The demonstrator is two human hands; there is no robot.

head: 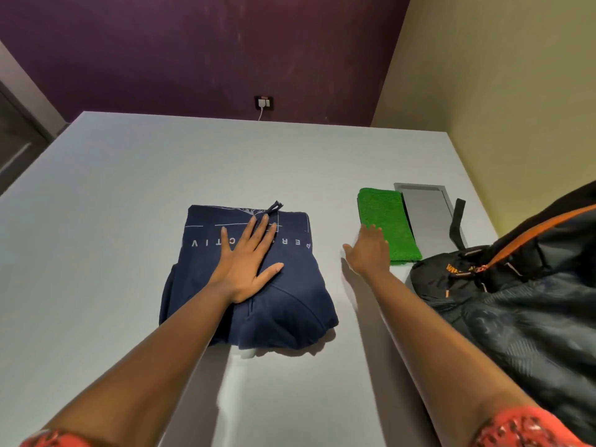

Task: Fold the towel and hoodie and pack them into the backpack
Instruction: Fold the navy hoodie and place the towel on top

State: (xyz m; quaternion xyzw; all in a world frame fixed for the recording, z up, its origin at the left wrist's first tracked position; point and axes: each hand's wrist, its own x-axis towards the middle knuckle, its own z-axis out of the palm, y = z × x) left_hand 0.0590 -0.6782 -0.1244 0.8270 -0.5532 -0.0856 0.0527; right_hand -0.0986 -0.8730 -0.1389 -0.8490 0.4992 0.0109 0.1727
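Hoodie (pixel 258 285), navy and folded into a square, is my landmark on the grey table (pixel 96 204). My left hand (pixel 248 266) presses flat on its middle, fingers straight and spread. To its right, my right hand (pixel 367 253) reaches with fingers loosely extended, tips over the near end of the folded green towel (pixel 387 217). Further right of that lies the black backpack (pixel 516 301).

Dim, soft overhead light — faint arm shadows on the table (pixel 113 195), wide-angle bending at edges.
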